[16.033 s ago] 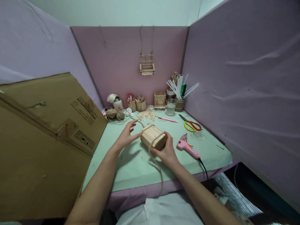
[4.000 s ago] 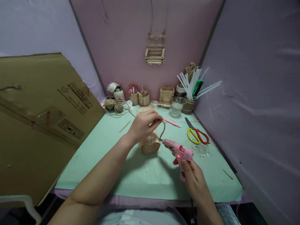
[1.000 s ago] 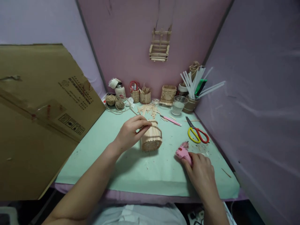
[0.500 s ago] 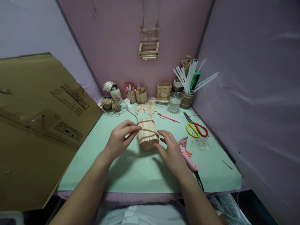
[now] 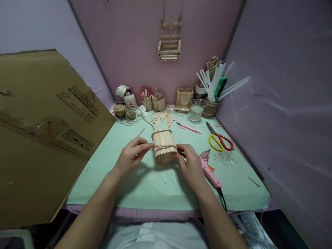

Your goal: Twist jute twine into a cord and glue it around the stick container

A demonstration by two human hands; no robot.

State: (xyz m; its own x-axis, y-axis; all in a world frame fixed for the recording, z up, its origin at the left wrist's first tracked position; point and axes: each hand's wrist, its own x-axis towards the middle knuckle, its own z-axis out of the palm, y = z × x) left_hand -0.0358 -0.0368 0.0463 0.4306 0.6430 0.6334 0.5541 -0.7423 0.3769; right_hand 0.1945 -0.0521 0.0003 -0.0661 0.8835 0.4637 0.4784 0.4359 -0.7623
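Observation:
A small cup faced with upright flat wooden sticks (image 5: 163,137) lies tilted, its scalloped end and round base toward me. Jute twine (image 5: 164,146) runs across it near that end, and another band circles its far end. My left hand (image 5: 132,154) pinches the twine at the cup's left side. On the other side my right hand (image 5: 191,165) grips the cup's right edge with thumb and fingers, where the twine goes round. Its fingertips are partly hidden. A thin stick (image 5: 140,132) shows just beyond my left hand.
A pink glue gun (image 5: 211,173) lies right of my right hand, with red-and-yellow scissors (image 5: 220,140) beyond. A pink craft knife (image 5: 190,128), loose wooden sticks (image 5: 163,117), twine balls (image 5: 131,114) and a plastic cup (image 5: 197,110) sit farther back. A large cardboard box (image 5: 52,138) stands left.
The twine's slanting stretch now lies across the cup close to the lower band. My left hand has moved slightly down, and the cup is turned a little. The camera view has shifted.

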